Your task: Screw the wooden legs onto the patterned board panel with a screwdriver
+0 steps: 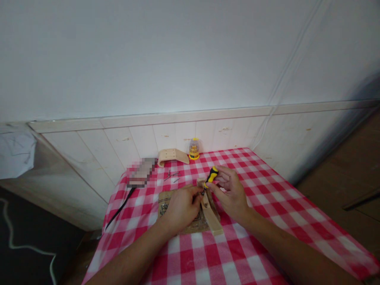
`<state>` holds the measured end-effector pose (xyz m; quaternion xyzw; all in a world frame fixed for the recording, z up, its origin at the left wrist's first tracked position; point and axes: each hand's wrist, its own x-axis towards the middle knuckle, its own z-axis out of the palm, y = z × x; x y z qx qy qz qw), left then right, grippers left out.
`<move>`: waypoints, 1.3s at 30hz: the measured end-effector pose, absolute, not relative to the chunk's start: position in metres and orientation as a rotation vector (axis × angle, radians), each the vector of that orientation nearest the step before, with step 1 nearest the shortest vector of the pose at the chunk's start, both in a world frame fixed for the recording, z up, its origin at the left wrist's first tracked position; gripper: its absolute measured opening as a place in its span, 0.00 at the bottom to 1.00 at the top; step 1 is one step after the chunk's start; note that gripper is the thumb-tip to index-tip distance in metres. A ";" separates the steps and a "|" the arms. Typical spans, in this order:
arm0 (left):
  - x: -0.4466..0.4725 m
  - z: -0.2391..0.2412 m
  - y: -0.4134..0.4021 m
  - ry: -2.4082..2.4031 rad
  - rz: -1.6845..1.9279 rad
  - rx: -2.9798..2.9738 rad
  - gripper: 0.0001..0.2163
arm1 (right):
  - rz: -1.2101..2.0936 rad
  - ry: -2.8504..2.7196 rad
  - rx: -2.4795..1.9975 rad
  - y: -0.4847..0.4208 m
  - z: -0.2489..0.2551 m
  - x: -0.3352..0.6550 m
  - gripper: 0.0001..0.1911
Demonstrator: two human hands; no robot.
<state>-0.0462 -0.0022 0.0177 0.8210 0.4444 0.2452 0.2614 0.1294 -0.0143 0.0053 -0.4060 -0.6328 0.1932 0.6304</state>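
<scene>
My right hand [230,189] grips a yellow and black screwdriver [211,176], tilted with its tip pointing down at a pale wooden piece [213,219]. My left hand [184,206] is closed at the same spot, its fingertips pinched beside the screwdriver tip. What those left fingers hold, if anything, is too small to make out. Below the hands, the long wooden piece lies on a brown printed packet [164,197]. A dark hole or fitting shows on the wood just below the fingertips.
Several metal screws [173,174] lie on the red and white checked tablecloth [246,253]. Behind them are a curved wooden part [173,156] with holes and a yellow bit case [194,149] near the wall. A pixelated flat object [142,173] with a black strap lies at left.
</scene>
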 end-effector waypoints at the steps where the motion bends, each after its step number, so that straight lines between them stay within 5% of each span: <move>1: -0.046 0.018 -0.002 1.204 0.661 2.227 0.12 | 0.436 -1.454 -0.932 -0.015 0.005 0.130 0.23; 39: -0.045 0.015 0.001 1.262 0.638 2.266 0.12 | 0.295 -1.637 -0.878 -0.017 0.002 0.129 0.24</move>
